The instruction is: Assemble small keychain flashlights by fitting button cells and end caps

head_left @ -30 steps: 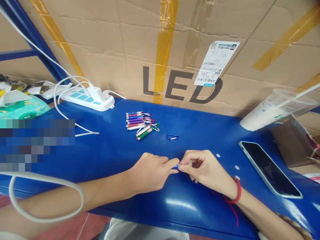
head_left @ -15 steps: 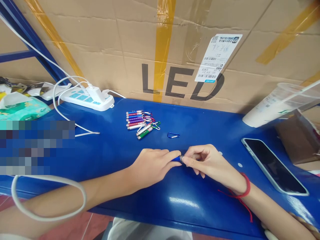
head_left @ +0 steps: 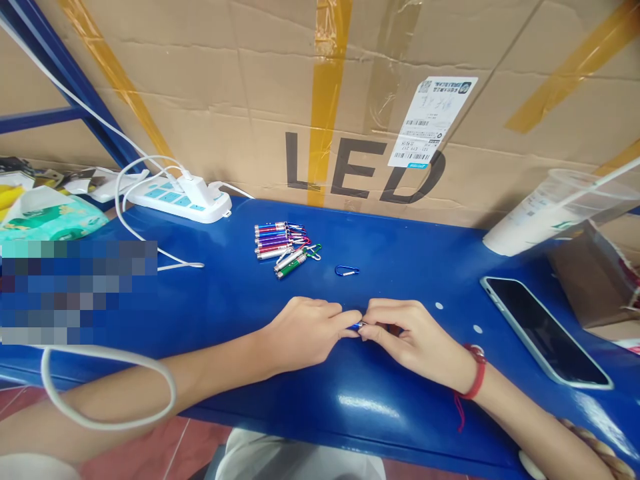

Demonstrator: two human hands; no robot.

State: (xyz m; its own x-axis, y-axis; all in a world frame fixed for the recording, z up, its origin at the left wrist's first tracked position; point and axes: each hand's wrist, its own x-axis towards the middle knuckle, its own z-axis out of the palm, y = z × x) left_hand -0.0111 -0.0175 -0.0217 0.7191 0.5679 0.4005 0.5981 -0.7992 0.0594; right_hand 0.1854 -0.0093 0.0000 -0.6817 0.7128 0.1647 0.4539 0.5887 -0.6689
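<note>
Right hand (head_left: 407, 333) has shifted a little toward the left hand (head_left: 305, 333) since the previous frame; its fingertips now cover more of the end of the small blue tube (head_left: 356, 327), so less of it shows. Tube is between the two hands. Left hand is wrapped round it, thumb and index clamping near the end; right thumb and index pinch that end. Far end hidden in left fist; can't tell its detail.

Just beyond the hands: loose blue carabiner clip (head_left: 349, 274), lying flat, touching nothing else. Beyond the left hand: cluster of small metal penlights (head_left: 273, 243), mixed colors, side by side, clips at the right ends; green penlight (head_left: 291, 268) is nearest the hands.

Progress, judged from layout: clustered pieces look complete, with clips on; tube in hands looks mid-handling, loose clip not on it. How much is left on the tube, can't tell, fingers block it.

Farther out, all on the blue table (head_left: 225, 300): phone (head_left: 547, 333) right of the right hand, cup (head_left: 520, 223) beyond it, power strip (head_left: 195, 212) beyond and left of the left hand. Cardboard box (head_left: 225, 80) marked LED stands behind everything. White cable loop (head_left: 173, 393) hangs over left forearm.
</note>
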